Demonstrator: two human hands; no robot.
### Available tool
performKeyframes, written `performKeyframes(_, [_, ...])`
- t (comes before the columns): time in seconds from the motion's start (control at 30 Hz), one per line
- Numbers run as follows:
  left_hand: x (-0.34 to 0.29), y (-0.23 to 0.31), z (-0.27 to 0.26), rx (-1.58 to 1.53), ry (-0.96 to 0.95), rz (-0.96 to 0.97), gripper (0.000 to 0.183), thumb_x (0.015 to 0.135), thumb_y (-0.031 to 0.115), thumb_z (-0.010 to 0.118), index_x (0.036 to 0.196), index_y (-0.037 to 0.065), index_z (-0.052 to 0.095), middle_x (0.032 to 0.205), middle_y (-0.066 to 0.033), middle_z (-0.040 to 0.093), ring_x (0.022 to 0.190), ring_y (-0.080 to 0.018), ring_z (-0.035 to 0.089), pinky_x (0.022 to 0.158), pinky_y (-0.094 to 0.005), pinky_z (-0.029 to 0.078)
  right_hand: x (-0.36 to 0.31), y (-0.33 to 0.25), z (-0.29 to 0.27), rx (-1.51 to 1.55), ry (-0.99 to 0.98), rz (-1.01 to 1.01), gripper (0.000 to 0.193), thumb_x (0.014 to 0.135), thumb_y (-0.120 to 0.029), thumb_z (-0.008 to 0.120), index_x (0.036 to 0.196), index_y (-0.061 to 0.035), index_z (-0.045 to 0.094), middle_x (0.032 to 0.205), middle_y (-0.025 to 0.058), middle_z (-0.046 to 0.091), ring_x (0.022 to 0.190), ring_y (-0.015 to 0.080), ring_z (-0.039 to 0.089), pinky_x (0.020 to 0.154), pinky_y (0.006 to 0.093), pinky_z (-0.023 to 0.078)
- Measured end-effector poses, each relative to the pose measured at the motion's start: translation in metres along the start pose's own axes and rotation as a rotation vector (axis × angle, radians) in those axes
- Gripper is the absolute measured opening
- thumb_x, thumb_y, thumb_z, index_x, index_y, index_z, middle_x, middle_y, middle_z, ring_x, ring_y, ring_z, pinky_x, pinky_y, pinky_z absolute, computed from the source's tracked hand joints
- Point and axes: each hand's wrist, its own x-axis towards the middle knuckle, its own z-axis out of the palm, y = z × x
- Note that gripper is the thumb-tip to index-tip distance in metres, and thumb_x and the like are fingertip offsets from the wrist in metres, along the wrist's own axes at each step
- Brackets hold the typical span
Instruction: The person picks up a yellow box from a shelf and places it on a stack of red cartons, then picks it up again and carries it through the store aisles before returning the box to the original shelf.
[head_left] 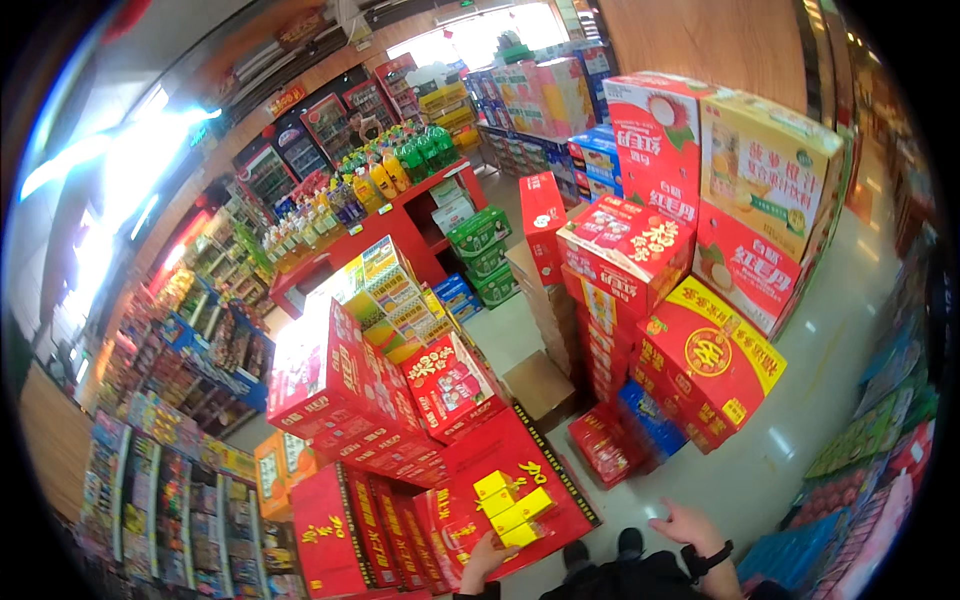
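Several small yellow boxes [515, 508] lie grouped on the red top of a large carton [570, 497]. My left hand [486, 553] reaches to their near edge, fingers stretched out against the red surface and the nearest yellow box; no grip shows. Off to the right, my right hand [684, 524] hangs over the floor with its fingers apart and nothing in it; a black band circles that wrist. Beyond it, on the floor, sit a red package [603, 445] and a blue box [652, 420], somewhat blurred.
Red drink cartons [335, 370] are stacked ahead on the left. Taller carton stacks [712, 352] rise on the right. A brown cardboard box [538, 388] sits between them. Bottles fill a red display counter [430, 210] farther back. Shelves [165, 500] line the left; packaged goods [850, 480] line the right.
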Motion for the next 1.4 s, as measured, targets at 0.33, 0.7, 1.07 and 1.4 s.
performKeyframes(0.33, [-0.06,0.023,0.021,0.592,0.367,-0.153,0.093,0.082,0.047,0.082,0.151,-0.001,0.042,0.131,-0.0205,0.067,0.118,-0.0274,0.067,0.097,-0.0378,0.054,0.008,0.042,-0.002,-0.133,-0.035,-0.132,0.071,0.088,-0.053,0.067,0.139,-0.0047,0.057,0.096,0.0167,0.076,0.095,0.0374,0.071,0.085,0.0459,0.056])
performKeyframes(0.7, [-0.15,-0.016,0.076,0.422,0.503,-0.322,0.08,0.084,0.034,0.084,0.149,0.003,0.047,0.131,-0.0171,0.067,0.118,-0.0237,0.066,0.098,-0.037,0.055,0.032,0.03,0.0,-0.274,-0.2,-0.355,0.07,0.088,-0.057,0.065,0.137,-0.0067,0.06,0.104,0.0194,0.074,0.101,0.0387,0.069,0.09,0.0475,0.055])
performKeyframes(1.07, [-0.205,-0.06,0.065,0.171,0.497,-0.197,0.073,0.088,0.033,0.08,0.147,0.004,0.05,0.136,-0.0171,0.065,0.12,-0.0259,0.066,0.098,-0.0361,0.055,0.01,-0.025,0.041,-0.493,-0.287,-0.451,0.065,0.092,-0.056,0.061,0.136,-0.0092,0.059,0.113,0.021,0.072,0.105,0.0406,0.068,0.091,0.0494,0.054])
performKeyframes(1.4, [-0.284,-0.167,0.007,0.265,0.669,-0.169,0.072,0.086,0.035,0.081,0.144,0.003,0.053,0.134,-0.0187,0.066,0.121,-0.0297,0.066,0.099,-0.0395,0.055,-0.045,-0.098,0.156,-0.668,-0.476,-0.678,0.066,0.096,-0.058,0.053,0.138,-0.0075,0.058,0.114,0.0226,0.071,0.108,0.0413,0.067,0.092,0.0499,0.054])
